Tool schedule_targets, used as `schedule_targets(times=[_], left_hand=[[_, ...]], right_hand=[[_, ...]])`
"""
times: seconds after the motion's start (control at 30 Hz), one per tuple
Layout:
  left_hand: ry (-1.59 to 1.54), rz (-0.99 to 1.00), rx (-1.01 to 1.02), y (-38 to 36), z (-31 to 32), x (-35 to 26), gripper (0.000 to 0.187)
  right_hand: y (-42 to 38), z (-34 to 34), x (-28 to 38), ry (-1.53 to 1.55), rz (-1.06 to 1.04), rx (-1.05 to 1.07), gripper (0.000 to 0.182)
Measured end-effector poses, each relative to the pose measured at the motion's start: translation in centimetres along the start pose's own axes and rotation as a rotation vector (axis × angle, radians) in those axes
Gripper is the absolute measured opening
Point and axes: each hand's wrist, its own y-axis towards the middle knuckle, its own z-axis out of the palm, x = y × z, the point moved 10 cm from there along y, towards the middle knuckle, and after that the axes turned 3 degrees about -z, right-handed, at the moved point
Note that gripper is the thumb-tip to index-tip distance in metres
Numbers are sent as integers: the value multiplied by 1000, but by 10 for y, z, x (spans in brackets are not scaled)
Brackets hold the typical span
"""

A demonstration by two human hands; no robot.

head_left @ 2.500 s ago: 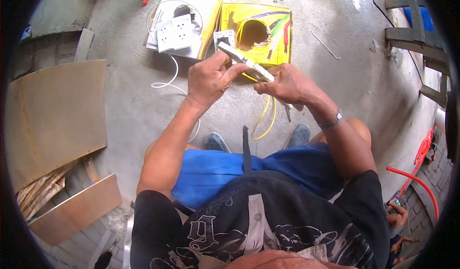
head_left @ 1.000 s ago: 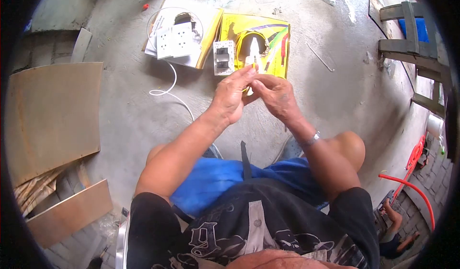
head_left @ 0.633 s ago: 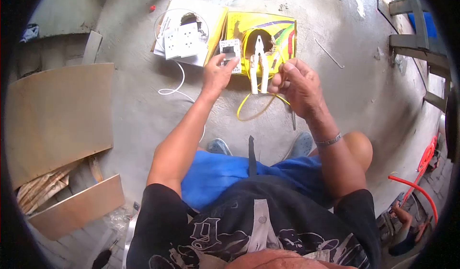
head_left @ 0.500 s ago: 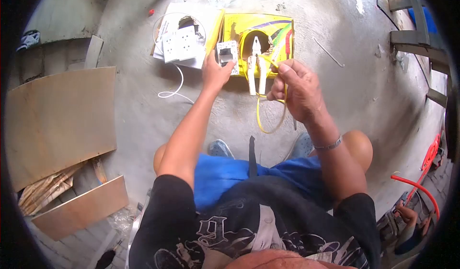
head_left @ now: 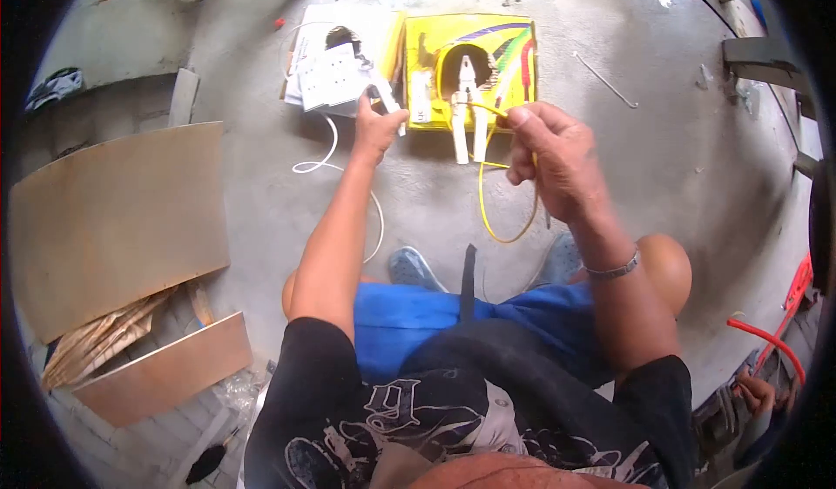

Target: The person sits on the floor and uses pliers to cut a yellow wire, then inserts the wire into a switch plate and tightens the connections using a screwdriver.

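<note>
Tilted on its side, a white socket module (head_left: pixel 386 95) is held in my left hand (head_left: pixel 380 132), in front of the white box (head_left: pixel 392 32). My right hand (head_left: pixel 553 154) pinches the end of a yellow wire (head_left: pixel 485 215), which loops down below the fingers and runs back toward the yellow box (head_left: pixel 475 32). White-handled pliers (head_left: pixel 468 114) lie on the yellow box over its round hole, just left of my right hand. White socket plates (head_left: pixel 335 78) rest on the white box, left of my left hand.
A white cable (head_left: pixel 329 145) curls over the concrete floor (head_left: pixel 636 184). A thin metal rod (head_left: pixel 605 80) lies at the right. Wooden boards (head_left: pixel 122 219) stand at the left, and a red hose (head_left: pixel 775 345) is at the lower right. A wooden frame (head_left: pixel 766 58) stands upper right.
My left hand has moved left, away from the yellow box, and turned the white module on edge. My right hand still pinches the yellow wire. The view has shifted slightly.
</note>
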Motion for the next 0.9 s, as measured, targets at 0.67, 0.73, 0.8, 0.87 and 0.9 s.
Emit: schedule_targets(times=[0.67,0.73,0.8,0.87,0.9], left_hand=[[-718,-82,367,-123,24,-100,70],[-629,30,281,-119,13,-105,67],[-642,25,281,-121,12,-105,67],[-537,148,209,-124,2,-111,68],[-539,145,202,-126,2,-110,68]], right_hand=[[-3,39,-66,-143,44,-52,24],[-9,41,-60,-179,10,-76,24],[-13,47,-51,-260,-96,-48,25],[-15,49,-53,-286,-116,-45,24],[-16,50,-52,-266,-132,-49,23]])
